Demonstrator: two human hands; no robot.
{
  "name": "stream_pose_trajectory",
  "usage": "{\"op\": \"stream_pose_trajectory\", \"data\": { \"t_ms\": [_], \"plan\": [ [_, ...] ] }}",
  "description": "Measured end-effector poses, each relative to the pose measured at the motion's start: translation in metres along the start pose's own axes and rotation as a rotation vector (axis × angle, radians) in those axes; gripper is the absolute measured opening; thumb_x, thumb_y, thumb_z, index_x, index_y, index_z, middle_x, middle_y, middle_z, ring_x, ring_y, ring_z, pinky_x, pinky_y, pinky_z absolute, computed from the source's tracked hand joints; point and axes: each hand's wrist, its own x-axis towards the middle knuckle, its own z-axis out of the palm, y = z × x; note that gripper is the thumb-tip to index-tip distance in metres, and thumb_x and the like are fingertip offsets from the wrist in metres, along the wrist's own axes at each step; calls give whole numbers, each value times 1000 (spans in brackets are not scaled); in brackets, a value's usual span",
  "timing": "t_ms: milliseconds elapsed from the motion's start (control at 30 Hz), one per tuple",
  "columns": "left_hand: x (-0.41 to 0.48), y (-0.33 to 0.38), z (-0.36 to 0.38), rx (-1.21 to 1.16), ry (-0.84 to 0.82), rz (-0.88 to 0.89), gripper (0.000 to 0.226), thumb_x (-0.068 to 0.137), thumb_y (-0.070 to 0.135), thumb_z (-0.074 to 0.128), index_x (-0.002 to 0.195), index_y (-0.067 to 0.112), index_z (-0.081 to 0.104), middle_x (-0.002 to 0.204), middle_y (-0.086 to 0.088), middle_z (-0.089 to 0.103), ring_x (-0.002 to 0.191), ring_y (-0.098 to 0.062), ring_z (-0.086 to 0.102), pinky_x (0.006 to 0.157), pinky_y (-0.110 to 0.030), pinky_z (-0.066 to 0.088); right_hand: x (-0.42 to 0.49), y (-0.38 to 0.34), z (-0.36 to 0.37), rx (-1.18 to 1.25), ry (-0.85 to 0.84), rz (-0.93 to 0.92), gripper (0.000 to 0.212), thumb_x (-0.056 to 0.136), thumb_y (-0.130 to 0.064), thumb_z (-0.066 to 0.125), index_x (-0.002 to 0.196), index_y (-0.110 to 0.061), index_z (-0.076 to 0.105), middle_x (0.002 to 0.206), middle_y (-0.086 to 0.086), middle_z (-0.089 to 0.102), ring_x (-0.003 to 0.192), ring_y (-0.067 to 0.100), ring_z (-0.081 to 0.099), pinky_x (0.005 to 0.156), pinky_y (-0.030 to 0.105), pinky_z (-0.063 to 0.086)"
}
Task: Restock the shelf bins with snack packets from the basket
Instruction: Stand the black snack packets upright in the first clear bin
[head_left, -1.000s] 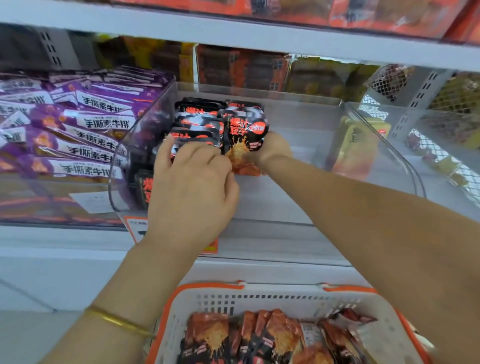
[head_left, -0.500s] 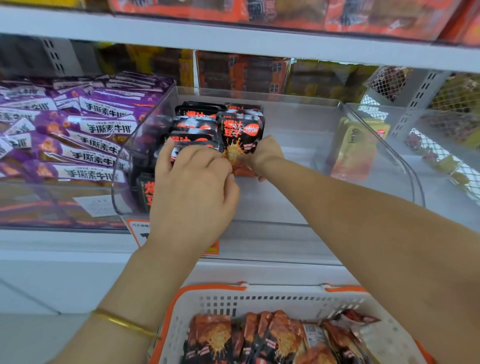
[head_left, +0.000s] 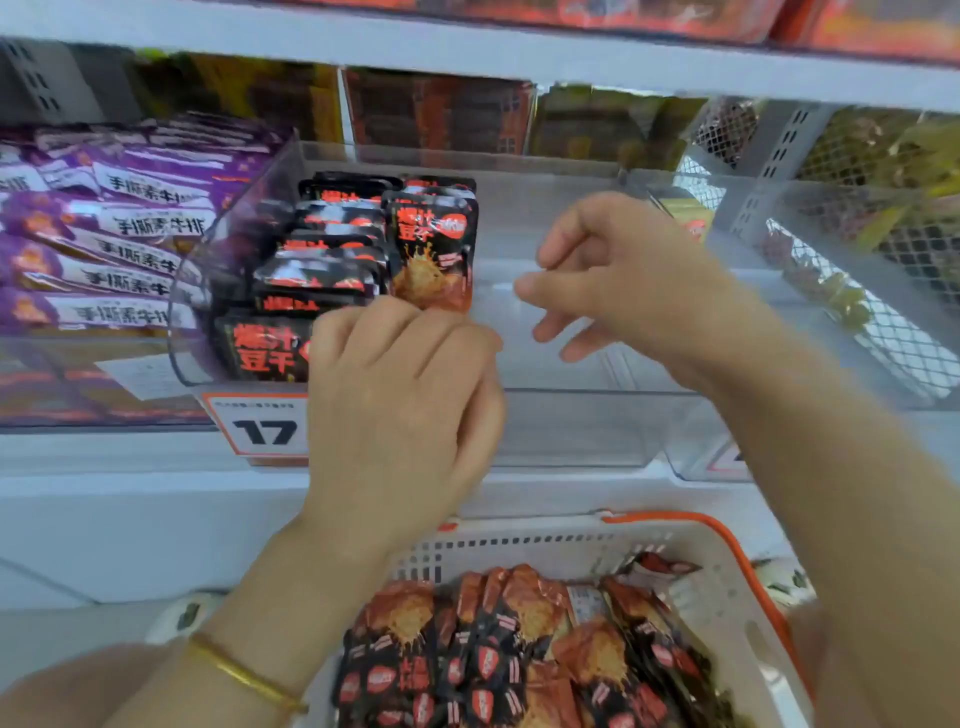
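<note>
A clear plastic bin (head_left: 571, 431) on the shelf holds black-and-red snack packets (head_left: 332, 244) stacked on its left side. One packet (head_left: 431, 249) stands upright at the right end of the row. My left hand (head_left: 400, 395) is at the bin's front, with bent fingers against the row just below that upright packet; its fingertips are hidden. My right hand (head_left: 613, 280) hovers over the bare right half of the bin, fingers loosely spread and holding nothing. Below, a white basket with an orange rim (head_left: 727, 571) holds several more of the same packets (head_left: 493, 649).
A neighbouring bin on the left is full of purple packets (head_left: 130, 223). A price label reading 17 (head_left: 265, 428) hangs under the bin. To the right are another clear bin (head_left: 691, 457) and a wire mesh divider (head_left: 883, 249). An upper shelf board (head_left: 467, 52) runs overhead.
My right hand has let go of the upright packet and drawn back to the right, open. The packet stays standing in the bin. My left hand has slid slightly toward the bin's front.
</note>
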Motion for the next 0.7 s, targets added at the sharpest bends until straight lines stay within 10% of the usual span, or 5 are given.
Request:
{"op": "stream_pose_trajectory", "data": {
  "t_ms": [233,433,700],
  "plan": [
    [-64,57,40,-90,-548,125,23,84,22,46,74,13,65,74,1,64,77,-27,56,70,-37,35,-104,162,-9,-374,-370,634,7,91,-13,59,91,-7,62,90,18,67,68,21,64,57,28,51],
    [-90,71,56,-93,-760,99,34,86,26,35,75,16,66,74,3,64,76,-22,56,72,-38,42,-108,280,43,-1023,-270,575,44,96,-12,37,140,-8,40,144,14,36,129,32,38,97,43,41],
    [-104,63,64,-106,-841,113,33,90,28,38,81,18,68,79,5,65,78,-18,57,69,-37,49,-101,272,44,-1092,-351,483,27,98,-16,41,119,-11,58,122,9,60,115,28,54,92,36,45]
  ]
}}
